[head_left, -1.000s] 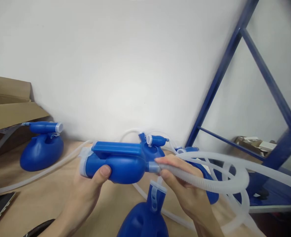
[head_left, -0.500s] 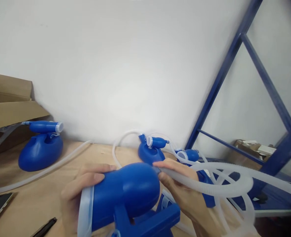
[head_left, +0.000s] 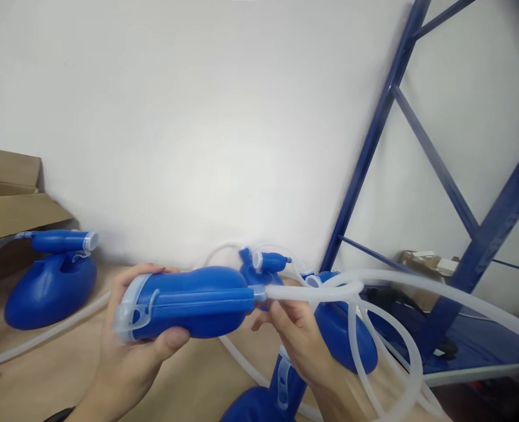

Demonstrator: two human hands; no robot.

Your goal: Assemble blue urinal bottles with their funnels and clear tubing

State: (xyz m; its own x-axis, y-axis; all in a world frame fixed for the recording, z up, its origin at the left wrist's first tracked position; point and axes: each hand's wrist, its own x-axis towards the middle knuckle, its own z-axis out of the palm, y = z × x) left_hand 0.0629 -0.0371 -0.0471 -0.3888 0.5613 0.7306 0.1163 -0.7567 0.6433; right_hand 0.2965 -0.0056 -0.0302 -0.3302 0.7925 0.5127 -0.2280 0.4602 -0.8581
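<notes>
My left hand (head_left: pixel 136 346) is closed around the capped end of a blue plastic urinal head (head_left: pixel 197 305), thumb on the near side and fingers behind. A clear cap (head_left: pixel 131 310) with a strap covers that end, and the head lies level in the air. From its other end a clear connector (head_left: pixel 259 293) leads into a white flexible hose (head_left: pixel 307 293). My right hand (head_left: pixel 301 334) is curled at the hose beside the connector, thumb below and some fingers hidden behind. Below stands a blue urinal bottle (head_left: pixel 259 404) with a clear strap on its neck.
More blue urinals (head_left: pixel 52 287) with hoses stand at the left and along the wall (head_left: pixel 241 117). An opened cardboard box (head_left: pixel 17 217) is at the far left. Loops of hose hang at the right, before a blue metal rack (head_left: pixel 373 140). A dark pen-like object (head_left: pixel 59 415) lies at the front left.
The urinal head has rolled over, so its long ridge now faces me. My left hand has shifted its hold beneath it. The right hand has dropped slightly under the hose, and the view has turned.
</notes>
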